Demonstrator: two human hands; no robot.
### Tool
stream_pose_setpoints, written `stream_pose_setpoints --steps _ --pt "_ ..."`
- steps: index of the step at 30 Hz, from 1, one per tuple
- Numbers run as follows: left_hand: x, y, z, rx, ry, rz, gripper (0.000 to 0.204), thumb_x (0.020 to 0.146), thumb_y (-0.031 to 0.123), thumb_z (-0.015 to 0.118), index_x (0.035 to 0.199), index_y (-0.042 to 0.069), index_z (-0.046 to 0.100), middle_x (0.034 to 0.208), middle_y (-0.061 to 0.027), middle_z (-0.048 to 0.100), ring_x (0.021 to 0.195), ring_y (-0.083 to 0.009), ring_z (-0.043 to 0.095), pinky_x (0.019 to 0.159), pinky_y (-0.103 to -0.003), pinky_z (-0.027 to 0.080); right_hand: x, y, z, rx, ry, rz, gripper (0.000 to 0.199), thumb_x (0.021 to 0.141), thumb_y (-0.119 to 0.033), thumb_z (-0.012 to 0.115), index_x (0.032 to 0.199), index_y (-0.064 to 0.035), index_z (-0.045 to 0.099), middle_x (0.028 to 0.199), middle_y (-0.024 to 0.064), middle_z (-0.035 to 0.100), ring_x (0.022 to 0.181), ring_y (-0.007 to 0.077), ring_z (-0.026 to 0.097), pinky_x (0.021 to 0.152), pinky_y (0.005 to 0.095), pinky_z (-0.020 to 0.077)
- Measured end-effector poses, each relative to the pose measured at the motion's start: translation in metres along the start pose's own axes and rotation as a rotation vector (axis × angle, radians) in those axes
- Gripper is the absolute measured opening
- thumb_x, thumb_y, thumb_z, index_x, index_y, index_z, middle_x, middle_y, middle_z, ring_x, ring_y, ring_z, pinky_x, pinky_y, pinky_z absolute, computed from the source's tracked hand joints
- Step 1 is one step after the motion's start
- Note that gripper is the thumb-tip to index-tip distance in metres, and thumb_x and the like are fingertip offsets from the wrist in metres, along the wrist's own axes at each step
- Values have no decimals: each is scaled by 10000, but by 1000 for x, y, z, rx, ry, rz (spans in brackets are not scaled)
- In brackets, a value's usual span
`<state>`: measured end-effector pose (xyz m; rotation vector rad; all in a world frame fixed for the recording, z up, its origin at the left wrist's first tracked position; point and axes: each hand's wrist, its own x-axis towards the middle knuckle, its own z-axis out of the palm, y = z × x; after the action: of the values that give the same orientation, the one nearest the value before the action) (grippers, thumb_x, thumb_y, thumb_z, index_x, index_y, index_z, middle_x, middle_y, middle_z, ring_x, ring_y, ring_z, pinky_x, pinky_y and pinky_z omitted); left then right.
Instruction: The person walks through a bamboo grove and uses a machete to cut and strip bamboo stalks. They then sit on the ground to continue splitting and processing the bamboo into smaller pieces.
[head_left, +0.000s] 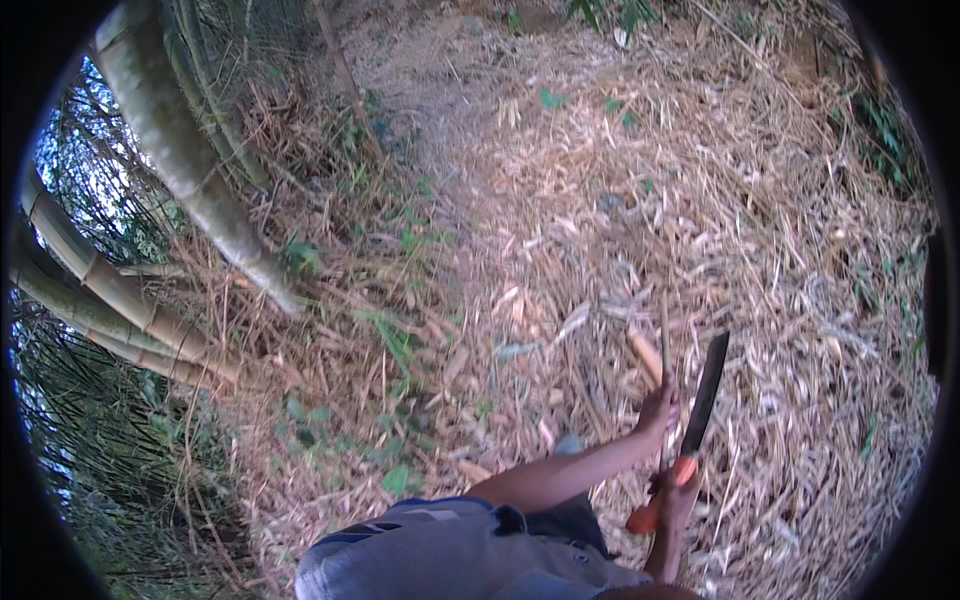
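My left hand (657, 410) is closed around a thin upright stick (665, 335), which sticks out above the fist and runs down below it. Just beyond that fist shows a short, pale tan piece of bamboo or wood (645, 352); whether the hand touches it I cannot tell. Lower down, my right hand (676, 498) grips a machete by its orange handle (685, 470). The dark blade (708, 395) points up and away, tilted slightly right, beside the stick and the left fist.
Dry bamboo leaves and husks (560, 230) cover the ground. Thick bamboo stems (180, 140) lean in at the upper left, with more curved stems (110, 285) below them. Small green plants (400, 340) grow among the litter, and a leafy patch (885, 140) stands at the right.
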<state>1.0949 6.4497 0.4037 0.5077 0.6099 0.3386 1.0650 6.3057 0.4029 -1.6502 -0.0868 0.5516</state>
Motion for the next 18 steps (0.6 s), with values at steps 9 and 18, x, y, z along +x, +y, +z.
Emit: stream_pose_setpoints --steps 9,18 --pt "187 188 34 47 29 14 460 801 595 504 696 163 385 498 91 267 374 -38 227 339 -210 175 186 -103 160 66 24 25 207 797 -85 561 921 39 452 630 99 569 456 140 515 406 255 400" --pt "366 350 13 24 -11 -59 450 837 573 460 710 148 382 502 87 259 376 -41 219 337 -208 178 345 -167 337 76 263 38 167 780 -139 585 811 13 521 631 74 566 512 119 490 473 247 381"
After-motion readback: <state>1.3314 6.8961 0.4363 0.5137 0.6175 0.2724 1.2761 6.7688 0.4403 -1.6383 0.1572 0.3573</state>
